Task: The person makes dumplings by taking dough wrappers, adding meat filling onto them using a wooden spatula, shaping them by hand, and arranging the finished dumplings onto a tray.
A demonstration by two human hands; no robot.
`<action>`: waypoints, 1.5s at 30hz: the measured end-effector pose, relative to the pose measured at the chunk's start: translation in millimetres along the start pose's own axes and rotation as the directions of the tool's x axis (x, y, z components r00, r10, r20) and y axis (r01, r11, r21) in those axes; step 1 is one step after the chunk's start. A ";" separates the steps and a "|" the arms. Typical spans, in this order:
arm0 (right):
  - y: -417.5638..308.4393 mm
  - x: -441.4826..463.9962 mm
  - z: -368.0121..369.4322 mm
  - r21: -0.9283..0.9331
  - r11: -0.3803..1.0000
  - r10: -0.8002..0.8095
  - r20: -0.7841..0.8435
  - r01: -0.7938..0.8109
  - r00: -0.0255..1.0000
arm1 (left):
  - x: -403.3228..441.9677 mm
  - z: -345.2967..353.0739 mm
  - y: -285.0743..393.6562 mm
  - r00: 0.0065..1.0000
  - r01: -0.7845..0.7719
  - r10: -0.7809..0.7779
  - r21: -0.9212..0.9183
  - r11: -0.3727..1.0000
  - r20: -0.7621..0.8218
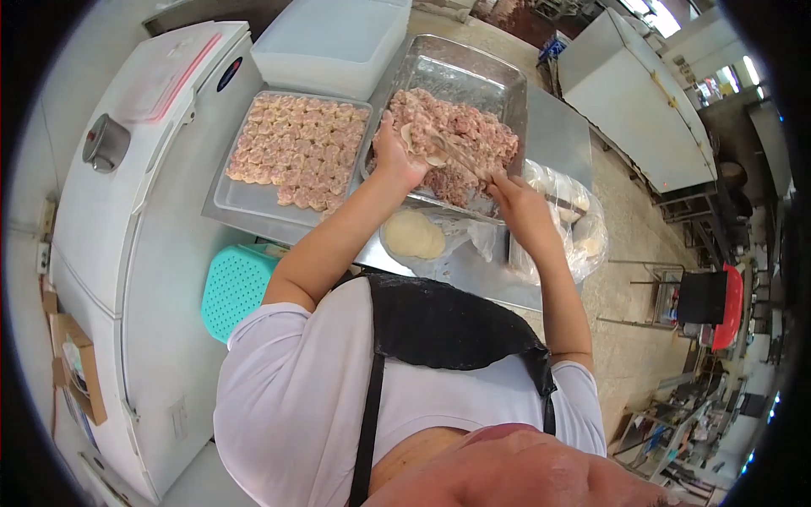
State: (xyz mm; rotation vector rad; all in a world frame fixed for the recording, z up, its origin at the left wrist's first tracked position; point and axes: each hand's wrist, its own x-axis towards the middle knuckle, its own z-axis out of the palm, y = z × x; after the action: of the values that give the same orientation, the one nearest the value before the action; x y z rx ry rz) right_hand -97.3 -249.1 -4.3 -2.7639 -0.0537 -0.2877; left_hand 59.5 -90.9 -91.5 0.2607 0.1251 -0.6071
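My left hand (400, 158) is cupped at the near left edge of a metal pan (460, 57), holding a thin round dough wrapper (436, 159). My right hand (519, 205) grips a narrow flat filling spatula (460, 158), whose far end reaches over the wrapper. Ground meat filling (481, 131) is heaped in the pan beneath both hands. Left of the pan, a tray (262, 203) carries rows of open-topped filled dumplings (296, 144). A stack of round wrappers (413, 235) lies on the metal table in front of my body.
A clear plastic bag of pale packages (562, 203) sits right of the pan. Translucent stacked containers (329, 42) stand behind the tray. To my left are a white freezer (182, 152) with a metal pot (106, 144) and a turquoise basket (236, 291).
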 end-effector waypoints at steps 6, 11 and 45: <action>-19.8 -1.1 -37.8 -0.214 0.977 0.047 0.121 -0.020 0.992 | -14.0 25.8 6.5 0.997 0.041 -0.035 0.096 0.995 -0.062; 0.8 -6.1 -7.6 -0.161 0.983 -0.089 -0.006 0.087 0.996 | -7.0 30.3 -7.1 0.996 -0.021 0.023 0.015 1.000 -0.082; 147.2 -10.5 11.8 -0.192 0.976 -0.059 0.223 0.103 0.973 | -64.3 34.0 -20.8 0.948 -0.231 0.137 0.916 -0.329 0.288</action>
State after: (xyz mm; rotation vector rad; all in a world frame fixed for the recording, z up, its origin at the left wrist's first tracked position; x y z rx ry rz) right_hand -94.4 -382.4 -68.6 -2.9904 -0.2048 -0.0118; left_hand -3.5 -81.6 -50.8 2.0126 -0.6076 -0.1819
